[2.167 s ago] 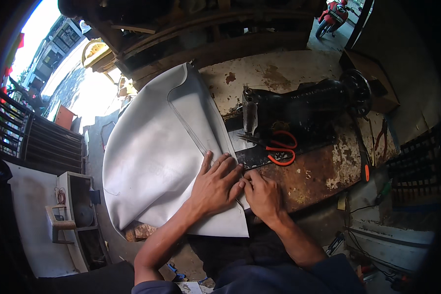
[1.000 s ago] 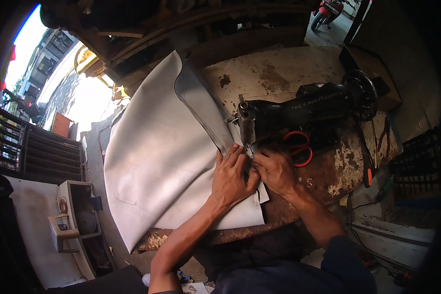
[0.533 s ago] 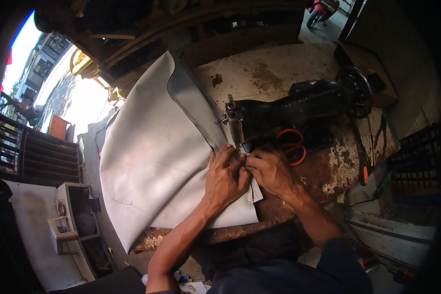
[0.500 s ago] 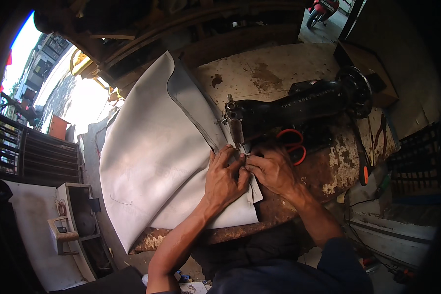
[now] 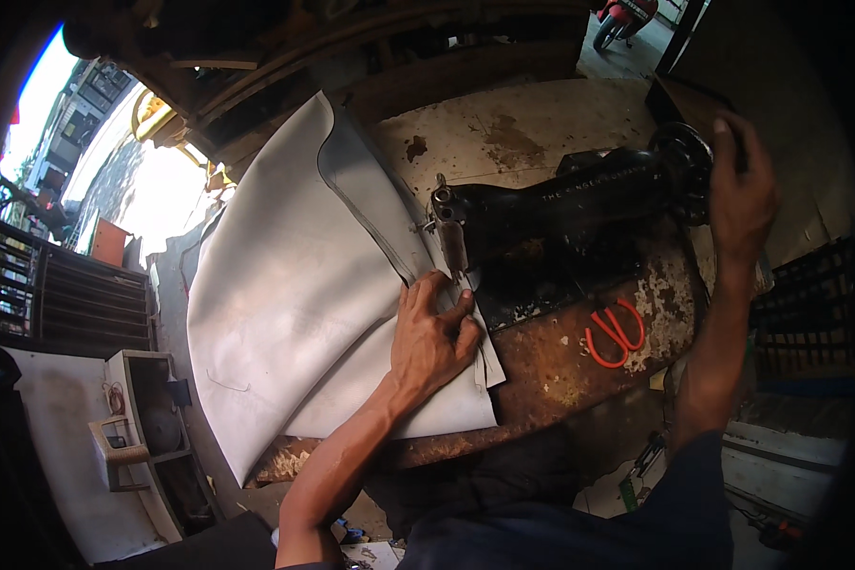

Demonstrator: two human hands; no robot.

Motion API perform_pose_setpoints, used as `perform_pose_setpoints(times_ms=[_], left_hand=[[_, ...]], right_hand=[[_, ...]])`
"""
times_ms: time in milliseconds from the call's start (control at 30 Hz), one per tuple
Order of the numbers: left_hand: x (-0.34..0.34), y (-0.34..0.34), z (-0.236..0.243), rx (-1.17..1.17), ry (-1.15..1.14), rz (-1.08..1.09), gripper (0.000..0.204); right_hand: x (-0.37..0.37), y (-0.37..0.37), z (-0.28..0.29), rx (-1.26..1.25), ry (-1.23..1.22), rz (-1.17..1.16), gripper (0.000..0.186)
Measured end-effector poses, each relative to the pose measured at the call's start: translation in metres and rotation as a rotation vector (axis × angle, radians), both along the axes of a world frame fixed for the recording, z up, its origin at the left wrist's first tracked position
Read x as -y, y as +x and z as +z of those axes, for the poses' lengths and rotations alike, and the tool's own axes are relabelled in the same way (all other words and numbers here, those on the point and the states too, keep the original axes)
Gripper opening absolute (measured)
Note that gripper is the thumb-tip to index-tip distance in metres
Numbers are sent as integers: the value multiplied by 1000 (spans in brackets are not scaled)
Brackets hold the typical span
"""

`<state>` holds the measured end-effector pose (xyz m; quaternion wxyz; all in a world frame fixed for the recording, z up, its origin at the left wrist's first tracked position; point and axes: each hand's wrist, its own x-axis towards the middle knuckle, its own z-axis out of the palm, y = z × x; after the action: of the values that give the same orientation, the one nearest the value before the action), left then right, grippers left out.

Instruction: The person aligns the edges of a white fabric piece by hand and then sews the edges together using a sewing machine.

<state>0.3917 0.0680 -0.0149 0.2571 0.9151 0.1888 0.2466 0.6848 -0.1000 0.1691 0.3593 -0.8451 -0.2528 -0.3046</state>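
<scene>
While left hand (image 5: 434, 340) flattens smooth grey sheet (image 5: 285, 304) — right hand (image 5: 743, 195) | black handwheel (image 5: 684, 171)

Left hand (image 5: 431, 334) bare, forearm bare, no sleeve visible. Right hand (image 5: 743, 195) bare; dark blue sleeve covers upper arm only.

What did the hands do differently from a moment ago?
The right hand left the grey sheet near the needle and went up to the handwheel at the right end of the black sewing machine, resting on it. The left hand stayed pressed flat on the sheet beside the needle. The red-handled scissors lie where they were.
</scene>
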Motion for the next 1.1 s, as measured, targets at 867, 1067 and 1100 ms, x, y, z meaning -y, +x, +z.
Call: perform_pose_setpoints(times_ms=[867,1067,1100], left_hand=[[-3,3,2,-4,-21,-27,31],[-1,3,-4,15,-71,-22,32],[-1,3,-2,7,-69,-27,32]], right_hand=[[46,2,-48,-186,-56,-172,39],[-51,-112,-134,-1286,101,702,31],[-74,-88,-161,-1428,134,866,28]])
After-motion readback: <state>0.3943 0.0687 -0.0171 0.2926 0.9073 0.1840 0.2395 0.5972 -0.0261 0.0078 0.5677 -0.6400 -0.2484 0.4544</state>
